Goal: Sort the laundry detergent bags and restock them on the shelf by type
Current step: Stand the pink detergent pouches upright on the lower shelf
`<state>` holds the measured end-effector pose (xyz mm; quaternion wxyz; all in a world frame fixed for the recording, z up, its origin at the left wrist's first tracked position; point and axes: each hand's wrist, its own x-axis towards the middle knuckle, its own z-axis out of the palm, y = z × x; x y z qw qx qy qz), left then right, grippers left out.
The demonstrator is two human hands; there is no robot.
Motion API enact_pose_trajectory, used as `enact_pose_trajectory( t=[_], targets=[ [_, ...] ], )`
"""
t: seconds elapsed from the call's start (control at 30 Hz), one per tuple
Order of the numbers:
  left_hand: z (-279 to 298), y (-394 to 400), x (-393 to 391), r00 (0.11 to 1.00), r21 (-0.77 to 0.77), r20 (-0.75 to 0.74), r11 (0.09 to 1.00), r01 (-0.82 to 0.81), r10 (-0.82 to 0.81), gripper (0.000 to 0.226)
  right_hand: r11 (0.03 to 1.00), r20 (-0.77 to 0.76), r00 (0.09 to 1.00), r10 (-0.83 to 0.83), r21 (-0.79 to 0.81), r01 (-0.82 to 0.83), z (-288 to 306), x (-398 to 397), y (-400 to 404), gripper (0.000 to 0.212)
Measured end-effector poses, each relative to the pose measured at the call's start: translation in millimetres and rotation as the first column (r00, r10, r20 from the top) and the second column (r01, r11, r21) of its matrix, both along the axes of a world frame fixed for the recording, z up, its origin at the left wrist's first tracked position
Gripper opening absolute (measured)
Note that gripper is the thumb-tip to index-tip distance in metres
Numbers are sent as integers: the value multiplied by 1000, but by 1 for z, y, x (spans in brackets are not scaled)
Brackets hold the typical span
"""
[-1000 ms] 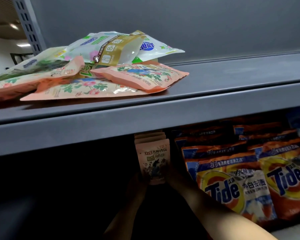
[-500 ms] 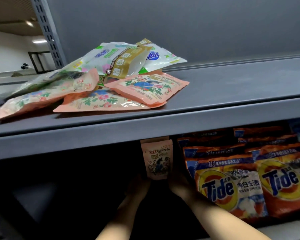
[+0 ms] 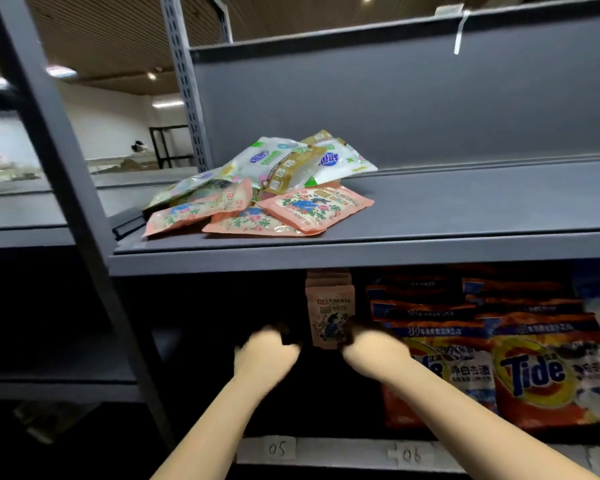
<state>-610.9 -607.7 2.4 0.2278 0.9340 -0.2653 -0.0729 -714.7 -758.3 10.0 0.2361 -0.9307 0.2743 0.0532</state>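
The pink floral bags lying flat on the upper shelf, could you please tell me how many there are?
3: one at the left, one at the front middle, and one on the right overlapping it. More may be hidden under the white bags.

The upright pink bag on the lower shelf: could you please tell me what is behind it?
More pink bags stand behind the front bag; only their tops show, so their number is hidden.

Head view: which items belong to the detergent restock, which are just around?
Job:
pile of mixed bags, upper shelf
upright pink bags, lower shelf
Tide bags
left hand
right hand

Around:
shelf labels 05, 06
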Motion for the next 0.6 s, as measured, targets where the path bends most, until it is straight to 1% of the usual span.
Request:
enact_pose_trajectory(
  t=[0.03,0.1,0.17,0.2,0.27,0.3,0.37,0.4,0.47,0.5,0.53,0.6],
  targets=[
    [15,9,-11,999,9,46,1000,-2,2,41,998,12,999,33,-56,-33,14,-12,7,22],
    [48,23,-29,990,-34,138,999,10,-5,37,988,90,993,73,-141,-60,42,-32,18,27],
    [79,36,-44,978,-134,208,990,45,-17,26,981,188,978,92,-186,-57,71,-47,29,33],
    [94,41,-51,973,-195,233,980,46,1,25,979,229,967,110,-193,-65,85,-53,33,32],
    [120,50,-60,943,-330,316,944,7,104,33,981,305,943,135,-175,-83,111,-62,41,29],
    [134,53,-61,913,-394,371,919,-9,168,34,982,362,923,134,-174,-74,124,-65,45,31],
    [153,57,-53,860,-494,431,869,-27,272,31,978,499,861,99,-210,9,144,-62,48,38],
    [161,59,-44,843,-524,444,851,-31,304,29,970,564,823,69,-231,77,152,-58,46,37],
    [171,60,-20,815,-544,474,839,-28,334,21,945,648,762,-2,-248,214,163,-45,39,33],
    [175,59,-6,808,-530,487,847,-29,333,17,933,656,754,-34,-250,260,166,-37,34,33],
    [178,59,7,806,-486,501,873,-41,317,17,924,645,762,-62,-251,288,169,-29,28,34],
    [180,56,29,812,-304,531,949,-83,240,30,918,589,802,-102,-254,303,170,-12,20,41]
  ],
)
